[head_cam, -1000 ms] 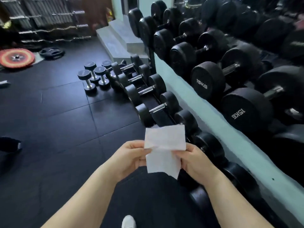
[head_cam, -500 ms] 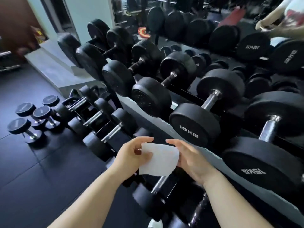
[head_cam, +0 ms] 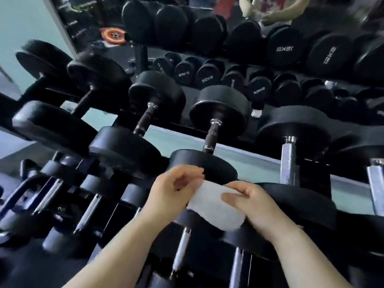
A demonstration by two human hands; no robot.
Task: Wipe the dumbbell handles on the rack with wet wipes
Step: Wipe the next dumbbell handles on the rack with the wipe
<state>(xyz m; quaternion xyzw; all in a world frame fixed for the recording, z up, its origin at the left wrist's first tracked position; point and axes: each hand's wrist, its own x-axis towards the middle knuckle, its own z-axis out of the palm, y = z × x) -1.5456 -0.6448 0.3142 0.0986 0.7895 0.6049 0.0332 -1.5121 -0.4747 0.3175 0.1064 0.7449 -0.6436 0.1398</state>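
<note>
A white wet wipe (head_cam: 214, 206), folded over, is stretched between my two hands in front of the rack. My left hand (head_cam: 172, 192) pinches its left edge and my right hand (head_cam: 252, 202) grips its right side. Just behind the wipe sits the near head of a black dumbbell (head_cam: 202, 165), whose dark handle (head_cam: 212, 135) runs up and away to the far head. To the right, another dumbbell shows a bare knurled steel handle (head_cam: 287, 161). Left of centre is a further dark handle (head_cam: 144, 119). Neither hand touches any handle.
Black dumbbells fill the upper tier. A lower tier of smaller dumbbells with chrome handles (head_cam: 180, 251) lies under my forearms. A mirror behind the rack (head_cam: 249, 65) reflects more dumbbells. A pale green wall (head_cam: 18, 21) shows at upper left. The edges of the view are motion-blurred.
My view has swung right and closer to the upper tier. The wipe, first held open and hanging, is now folded smaller between both hands and raised near a dumbbell head.
</note>
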